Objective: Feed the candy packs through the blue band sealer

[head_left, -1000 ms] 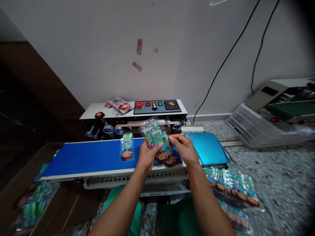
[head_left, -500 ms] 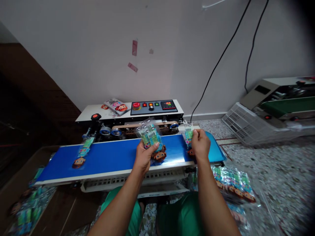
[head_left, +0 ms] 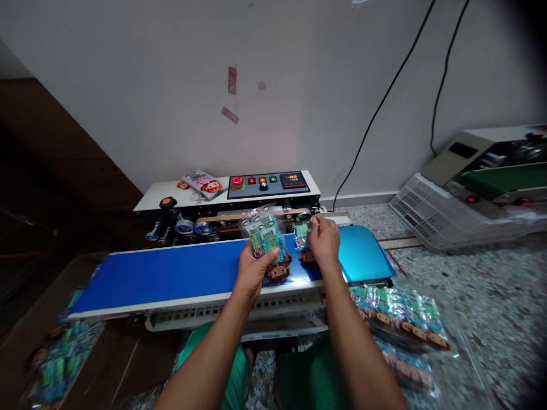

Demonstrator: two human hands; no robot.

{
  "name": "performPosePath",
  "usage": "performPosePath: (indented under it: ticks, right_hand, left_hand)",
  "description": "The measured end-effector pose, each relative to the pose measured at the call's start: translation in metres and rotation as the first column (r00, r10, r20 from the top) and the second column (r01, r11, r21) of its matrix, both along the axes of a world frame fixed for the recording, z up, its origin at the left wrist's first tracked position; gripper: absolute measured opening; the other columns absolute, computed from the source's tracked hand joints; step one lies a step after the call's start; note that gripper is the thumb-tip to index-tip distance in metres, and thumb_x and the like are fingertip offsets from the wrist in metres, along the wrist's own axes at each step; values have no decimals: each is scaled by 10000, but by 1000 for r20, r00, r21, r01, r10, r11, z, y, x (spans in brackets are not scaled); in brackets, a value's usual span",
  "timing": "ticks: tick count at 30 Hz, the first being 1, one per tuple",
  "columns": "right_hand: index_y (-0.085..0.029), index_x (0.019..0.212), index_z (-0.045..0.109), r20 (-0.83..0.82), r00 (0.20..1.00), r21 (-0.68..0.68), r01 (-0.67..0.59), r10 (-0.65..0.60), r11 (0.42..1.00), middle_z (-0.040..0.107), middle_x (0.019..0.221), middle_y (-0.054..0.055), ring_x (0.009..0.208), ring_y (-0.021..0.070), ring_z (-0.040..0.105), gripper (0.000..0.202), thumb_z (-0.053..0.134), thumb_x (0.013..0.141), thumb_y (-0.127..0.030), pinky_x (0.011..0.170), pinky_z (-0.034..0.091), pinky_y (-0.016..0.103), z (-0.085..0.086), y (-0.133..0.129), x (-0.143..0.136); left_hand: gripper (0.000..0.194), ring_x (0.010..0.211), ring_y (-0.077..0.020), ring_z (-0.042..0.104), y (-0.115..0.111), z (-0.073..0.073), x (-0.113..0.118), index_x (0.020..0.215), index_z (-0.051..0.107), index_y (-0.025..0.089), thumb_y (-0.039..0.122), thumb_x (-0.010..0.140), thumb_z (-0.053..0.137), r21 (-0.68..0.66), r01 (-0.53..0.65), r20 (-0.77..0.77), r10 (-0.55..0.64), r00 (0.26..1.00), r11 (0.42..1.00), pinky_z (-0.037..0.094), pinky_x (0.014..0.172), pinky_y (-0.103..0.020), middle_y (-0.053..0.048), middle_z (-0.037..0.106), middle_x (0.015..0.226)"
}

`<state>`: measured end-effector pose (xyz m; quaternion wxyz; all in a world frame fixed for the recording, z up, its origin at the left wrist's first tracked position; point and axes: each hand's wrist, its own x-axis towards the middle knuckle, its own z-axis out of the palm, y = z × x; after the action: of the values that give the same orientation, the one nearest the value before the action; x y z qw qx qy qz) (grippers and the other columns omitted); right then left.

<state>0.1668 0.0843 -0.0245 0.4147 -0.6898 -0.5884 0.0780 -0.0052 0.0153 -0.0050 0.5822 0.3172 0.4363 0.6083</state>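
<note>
My left hand (head_left: 253, 267) is closed round a small stack of clear plastic packets (head_left: 265, 236), each with a green and blue card and a brown cartoon head at its lower end. It holds them above the blue conveyor belt (head_left: 171, 276) of a band sealing machine (head_left: 183, 199). In my right hand (head_left: 325, 239) a single packet (head_left: 302, 236) is pinched near its top edge, close to the right end of the sealing band (head_left: 294, 213). The fingers partly cover this packet.
More packets lie in clear bags (head_left: 405, 313) at the lower right. A cardboard box (head_left: 123, 359) at the left holds several packets. A control panel (head_left: 269, 185) and a flat pack (head_left: 205, 185) are on the machine's top. A second machine (head_left: 482, 159) and a white crate (head_left: 419, 216) stand right.
My right hand has moved left along the belt with its packet, toward the sealing band. The packet at the belt's left end is gone from the belt. My left hand has barely moved.
</note>
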Motion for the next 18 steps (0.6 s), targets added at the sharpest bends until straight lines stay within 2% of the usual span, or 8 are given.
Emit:
performPosePath:
  ticks: [2, 4, 6, 7, 9, 11, 13, 18]
  right_hand:
    - [-150, 1121, 628, -256, 947, 62, -186, 196, 981, 647, 1052, 127, 1002, 234, 548, 418, 420, 890, -429, 856, 419, 372, 12, -11, -8]
    - [-195, 1136, 631, -531, 741, 86, -436, 411, 896, 665, 1055, 84, 981, 217, 580, 435, 463, 861, -488, 834, 459, 361, 23, -22, -16]
    - [-218, 1071, 668, -703, 533, 129, -555, 471, 822, 687, 1014, 54, 932, 202, 608, 385, 557, 810, -478, 806, 484, 345, 27, -30, -24]
    - [-224, 1020, 687, -752, 478, 150, -547, 455, 823, 696, 983, 42, 899, 193, 618, 345, 606, 780, -458, 793, 492, 339, 27, -32, -27]
    - [-229, 931, 706, -812, 432, 178, -458, 393, 871, 706, 922, 22, 828, 171, 627, 269, 657, 745, -416, 768, 500, 326, 23, -33, -34]
    - [-229, 899, 705, -837, 426, 196, -354, 344, 914, 706, 888, 13, 795, 158, 629, 234, 653, 749, -400, 757, 500, 316, 19, -32, -39]
    - [-228, 894, 697, -837, 430, 216, -307, 338, 927, 703, 893, 12, 811, 157, 630, 227, 645, 753, -398, 768, 497, 310, 17, -33, -42]
    - [-210, 901, 692, -835, 406, 177, -440, 371, 881, 694, 829, 10, 766, 150, 620, 259, 675, 724, -398, 739, 493, 300, 23, -37, -40]
  left_hand:
    - [425, 737, -165, 661, 0, 0, 1, 950, 635, 138, 229, 571, 805, 17, -2, 3, 2, 1000, 1000, 503, 745, -292, -45, 720, 869]
    - [413, 761, -179, 667, 0, 1, 1, 949, 643, 131, 244, 583, 798, 23, 11, 9, -12, 1000, 1000, 504, 762, -303, -62, 722, 893]
    - [399, 760, -188, 670, -1, 1, 3, 948, 651, 129, 254, 596, 791, 24, 34, 18, -35, 999, 999, 507, 766, -317, -70, 723, 894]
    - [397, 755, -191, 671, -1, 1, 3, 953, 654, 131, 256, 602, 788, 23, 50, 27, -50, 998, 998, 509, 767, -326, -71, 724, 891]
    - [401, 750, -194, 673, -2, 2, 5, 965, 658, 135, 258, 605, 787, 20, 75, 49, -76, 996, 997, 512, 774, -342, -74, 724, 890]
    - [409, 754, -195, 675, -3, 2, 7, 962, 664, 141, 260, 594, 794, 15, 80, 71, -81, 994, 997, 511, 786, -350, -73, 725, 892]
    - [413, 767, -193, 676, -3, 2, 8, 951, 668, 150, 262, 578, 804, 14, 63, 85, -64, 994, 998, 507, 800, -345, -67, 727, 897]
    - [418, 795, -188, 674, -2, 1, 8, 970, 656, 155, 278, 594, 793, 35, 37, 94, -41, 995, 999, 498, 814, -333, -56, 725, 895]
